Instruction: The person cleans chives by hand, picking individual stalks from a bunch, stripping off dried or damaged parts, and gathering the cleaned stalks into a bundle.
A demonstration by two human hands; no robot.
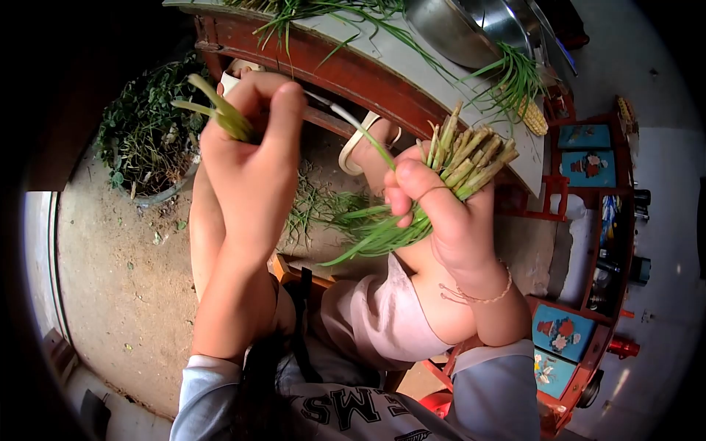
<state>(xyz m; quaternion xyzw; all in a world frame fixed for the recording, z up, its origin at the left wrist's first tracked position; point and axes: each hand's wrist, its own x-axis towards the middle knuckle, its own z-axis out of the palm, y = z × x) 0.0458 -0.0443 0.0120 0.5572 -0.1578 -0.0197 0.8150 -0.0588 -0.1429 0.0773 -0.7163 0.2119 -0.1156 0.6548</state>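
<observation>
My right hand [445,198] is closed around a bunch of garlic chives [482,158]. Their cut pale ends point up and right, and the green leaves hang out to the left below the fingers. Between its thumb and finger sticks out a single chive stalk [360,128], whose thin white end reaches toward my left thumb. My left hand [254,147] is curled with the thumb against the forefinger. Out of its far side stick yellowish-green stalk pieces [228,117]. Whether the left fingertips touch the single stalk, I cannot tell.
More chives [375,22] lie on the red-sided table [353,81] ahead, near a metal bowl [448,29] and a corn cob [533,117]. Green scraps [312,209] litter the floor. A leafy heap [151,125] fills a basin at left; red cabinets [588,158] stand at right.
</observation>
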